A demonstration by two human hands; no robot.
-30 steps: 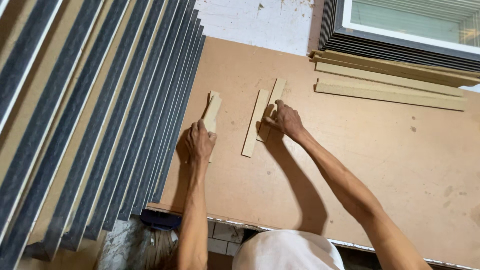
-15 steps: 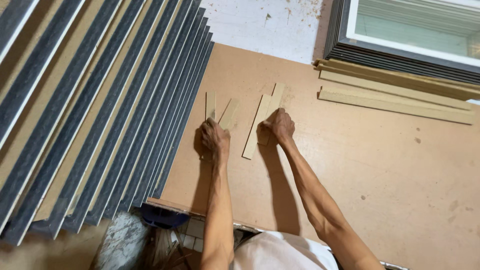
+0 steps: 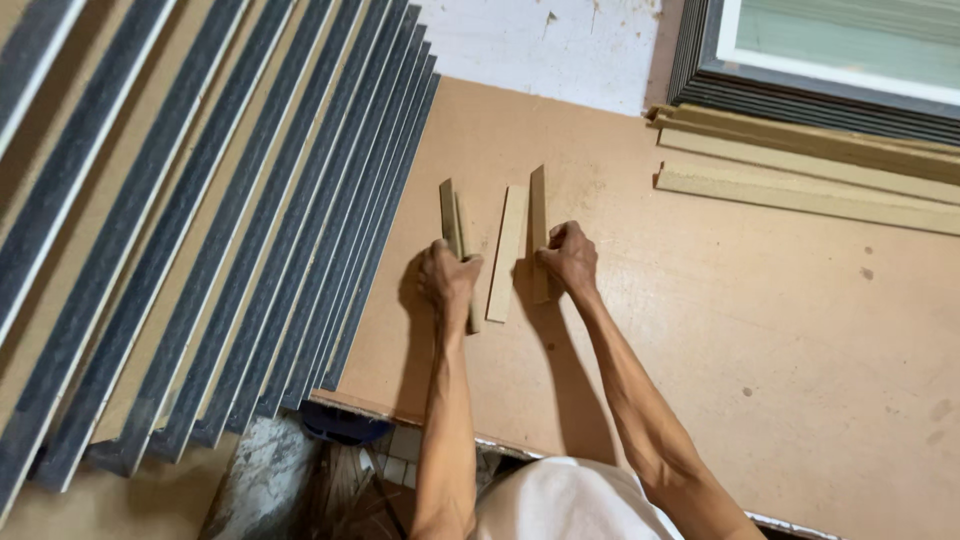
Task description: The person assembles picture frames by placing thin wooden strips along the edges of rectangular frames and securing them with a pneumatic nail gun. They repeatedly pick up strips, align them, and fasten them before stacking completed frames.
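Centrally, the left hand [image 3: 448,280] is closing around a pair of short wooden strips [image 3: 455,225], seemingly pressing them together so their ends line up, while the right hand [image 3: 568,258] is gripping another strip [image 3: 538,215] beside a loose one [image 3: 507,252] lying flat on the brown desk [image 3: 760,340]. Dark-edged panels [image 3: 200,230] are fanning across the left of the frame, and longer strips [image 3: 800,185] are lying stacked at upper right, seemingly kept apart as stock.

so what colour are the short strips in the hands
Pale tan wood, seen in the head view: short flat wooden strips on the brown board.
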